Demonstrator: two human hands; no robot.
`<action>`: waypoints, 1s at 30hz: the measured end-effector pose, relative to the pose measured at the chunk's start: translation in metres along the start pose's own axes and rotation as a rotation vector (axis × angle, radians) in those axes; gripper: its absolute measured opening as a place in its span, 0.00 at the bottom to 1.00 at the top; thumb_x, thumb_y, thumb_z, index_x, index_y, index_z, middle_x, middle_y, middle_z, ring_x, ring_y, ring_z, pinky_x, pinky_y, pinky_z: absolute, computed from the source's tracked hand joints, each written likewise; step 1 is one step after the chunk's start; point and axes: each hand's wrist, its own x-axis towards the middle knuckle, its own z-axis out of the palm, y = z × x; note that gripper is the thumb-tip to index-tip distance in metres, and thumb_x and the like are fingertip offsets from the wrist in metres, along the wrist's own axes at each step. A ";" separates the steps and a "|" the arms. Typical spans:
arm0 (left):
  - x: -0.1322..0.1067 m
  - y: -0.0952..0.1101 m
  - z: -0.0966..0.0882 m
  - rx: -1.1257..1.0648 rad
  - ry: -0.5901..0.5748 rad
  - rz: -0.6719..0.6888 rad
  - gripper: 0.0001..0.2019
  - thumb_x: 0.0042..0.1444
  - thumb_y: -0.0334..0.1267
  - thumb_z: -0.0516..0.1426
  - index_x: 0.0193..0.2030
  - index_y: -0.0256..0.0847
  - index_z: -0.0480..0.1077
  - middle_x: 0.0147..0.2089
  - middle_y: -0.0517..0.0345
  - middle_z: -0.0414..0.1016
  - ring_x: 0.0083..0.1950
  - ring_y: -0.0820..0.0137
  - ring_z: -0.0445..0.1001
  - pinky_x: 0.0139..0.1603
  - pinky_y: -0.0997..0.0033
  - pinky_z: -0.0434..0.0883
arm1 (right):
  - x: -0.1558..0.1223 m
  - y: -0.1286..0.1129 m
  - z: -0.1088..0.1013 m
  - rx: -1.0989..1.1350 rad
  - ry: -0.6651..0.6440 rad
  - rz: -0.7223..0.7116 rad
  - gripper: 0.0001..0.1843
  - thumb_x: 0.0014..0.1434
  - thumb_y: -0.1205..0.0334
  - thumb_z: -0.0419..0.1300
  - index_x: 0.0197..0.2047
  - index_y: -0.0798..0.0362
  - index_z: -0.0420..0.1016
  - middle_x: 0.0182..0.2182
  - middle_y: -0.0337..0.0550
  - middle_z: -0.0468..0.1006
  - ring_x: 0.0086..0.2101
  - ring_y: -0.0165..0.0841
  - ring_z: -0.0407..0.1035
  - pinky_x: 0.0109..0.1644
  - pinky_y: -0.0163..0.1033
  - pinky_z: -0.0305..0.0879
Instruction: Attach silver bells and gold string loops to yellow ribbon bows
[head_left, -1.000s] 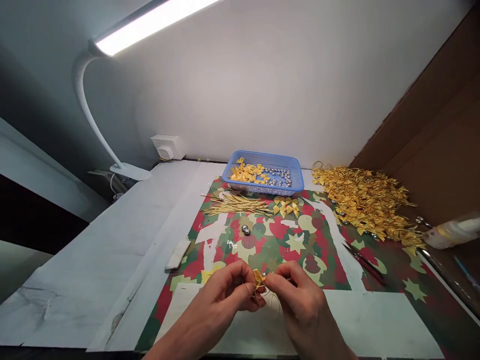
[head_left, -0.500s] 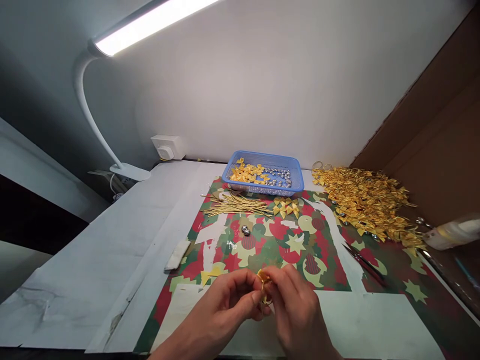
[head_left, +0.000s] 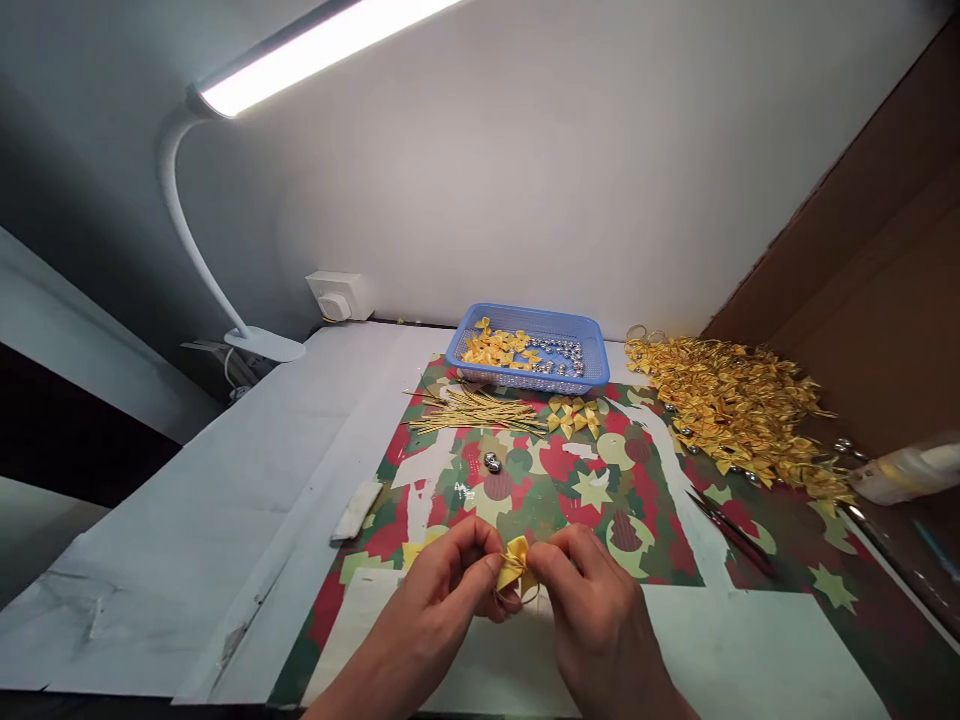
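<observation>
L hand (head_left: 442, 600) & R hand (head_left: 600, 610) met low in the centre of the view, just above the near edge of the bench (head_left: 225, 480). Between them sat a small yellow bow (head_left: 515, 567), held off the surface above the white sheet (head_left: 750, 640). L grip was closed on it, w/ thumb & forefinger pinching the bow's left side. R grip was closed on it too, fingertips (head_left: 541, 562) pressed to its right side. A thin pale loop hung just under the bow; detail too small to tell.

Past the hands lay red/green/yellow patterned paper (head_left: 600, 470). Farther back on it were a lone silver bell (head_left: 492, 462), a bundle of gold cords (head_left: 480, 410) and, just right of that, a few loose bows (head_left: 574, 413). Behind those stood a blue basket (head_left: 525, 380) w/ yellow bows in its left part and silver bells in the right. A big heap of gold bows (head_left: 739, 410) spread at the right, near a cardboard wall (head_left: 862, 250). A dark-handled tool (head_left: 731, 525) lay right of the hands, well apart. A white lamp (head_left: 315, 45) was lit at upper left, w/ a wall socket (head_left: 337, 296) near its base.
</observation>
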 end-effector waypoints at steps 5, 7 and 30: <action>-0.001 -0.003 0.001 0.047 -0.052 0.051 0.12 0.62 0.45 0.57 0.33 0.40 0.68 0.29 0.64 0.68 0.31 0.71 0.66 0.34 0.70 0.66 | -0.002 0.003 0.004 0.222 -0.013 0.108 0.12 0.66 0.73 0.48 0.38 0.51 0.69 0.30 0.39 0.68 0.28 0.29 0.65 0.30 0.31 0.61; -0.003 -0.005 0.003 0.075 -0.055 0.074 0.12 0.62 0.46 0.57 0.34 0.39 0.69 0.30 0.62 0.68 0.33 0.70 0.66 0.36 0.69 0.66 | -0.003 0.002 0.008 0.263 0.050 0.158 0.11 0.66 0.73 0.49 0.38 0.51 0.70 0.31 0.40 0.68 0.29 0.29 0.66 0.32 0.32 0.63; -0.005 -0.017 0.007 0.100 0.059 -0.049 0.06 0.56 0.39 0.56 0.31 0.41 0.68 0.28 0.60 0.72 0.31 0.68 0.69 0.32 0.72 0.65 | 0.001 0.000 0.004 0.883 0.299 0.755 0.12 0.68 0.51 0.55 0.36 0.48 0.70 0.36 0.38 0.77 0.27 0.27 0.72 0.30 0.32 0.71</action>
